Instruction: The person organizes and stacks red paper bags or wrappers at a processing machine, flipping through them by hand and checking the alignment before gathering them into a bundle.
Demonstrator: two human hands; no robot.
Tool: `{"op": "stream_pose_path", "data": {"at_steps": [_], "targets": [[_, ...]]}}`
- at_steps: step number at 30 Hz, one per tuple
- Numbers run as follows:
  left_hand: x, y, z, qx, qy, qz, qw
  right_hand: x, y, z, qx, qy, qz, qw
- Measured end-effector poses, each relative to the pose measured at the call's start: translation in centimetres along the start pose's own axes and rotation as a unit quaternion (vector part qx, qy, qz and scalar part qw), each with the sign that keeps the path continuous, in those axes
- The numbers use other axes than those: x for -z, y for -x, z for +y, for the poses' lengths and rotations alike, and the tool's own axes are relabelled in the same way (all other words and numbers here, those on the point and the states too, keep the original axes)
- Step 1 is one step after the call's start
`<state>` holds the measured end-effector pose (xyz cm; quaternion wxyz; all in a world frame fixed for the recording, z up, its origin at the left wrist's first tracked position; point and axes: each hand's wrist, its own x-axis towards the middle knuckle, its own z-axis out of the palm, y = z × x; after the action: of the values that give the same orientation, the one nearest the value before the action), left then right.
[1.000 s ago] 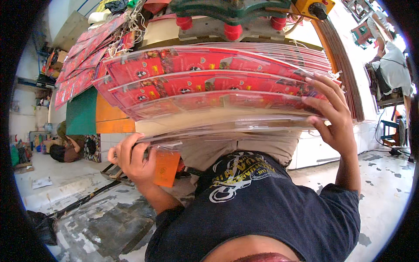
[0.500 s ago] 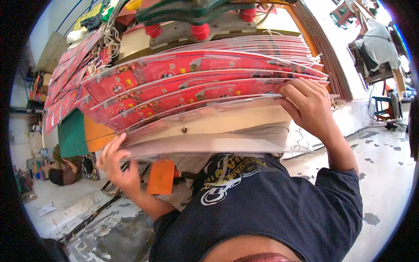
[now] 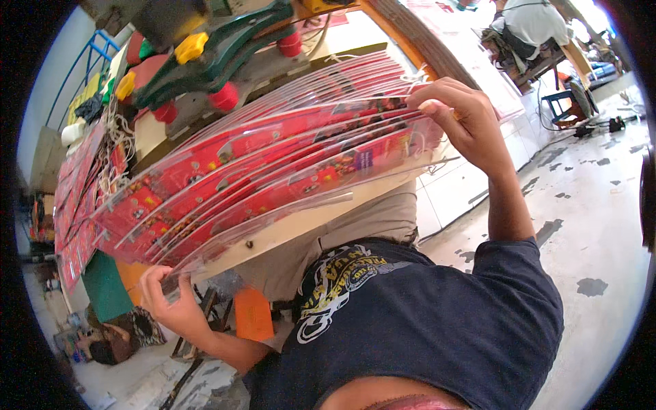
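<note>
While apparently indoors, stained concrete floor [image 3: 588, 225]

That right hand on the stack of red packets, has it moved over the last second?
Yes. The right hand has climbed from the stack's lower front sheets to its top far corner, nearer the green press.

Left hand [image 3: 174, 301] curled in grip, right hand [image 3: 461, 116] raised, fingers bent
</note>
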<state>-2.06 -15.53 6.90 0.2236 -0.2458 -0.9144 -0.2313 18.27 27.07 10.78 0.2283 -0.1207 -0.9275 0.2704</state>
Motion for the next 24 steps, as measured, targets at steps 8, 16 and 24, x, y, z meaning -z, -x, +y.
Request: {"op": "stream_pose_path", "data": {"at_steps": [8, 16, 24], "targets": [[-1.7, 1.0, -1.8, 0.034, -0.005, 0.001, 0.999, -3.1, 5.5, 2.1, -0.03, 0.051, 0.268, 0.961], [-2.6, 0.7, -2.7, -0.062, -0.036, 0.058, 0.996, -9.6, 7.5, 0.1, -0.136, 0.03, 0.185, 0.973], [-6.3, 4.0, -9.4, 0.074, -0.131, 0.293, 0.944, -10.9, 7.3, -0.7, -0.179, 0.003, 0.207, 0.962]]}}
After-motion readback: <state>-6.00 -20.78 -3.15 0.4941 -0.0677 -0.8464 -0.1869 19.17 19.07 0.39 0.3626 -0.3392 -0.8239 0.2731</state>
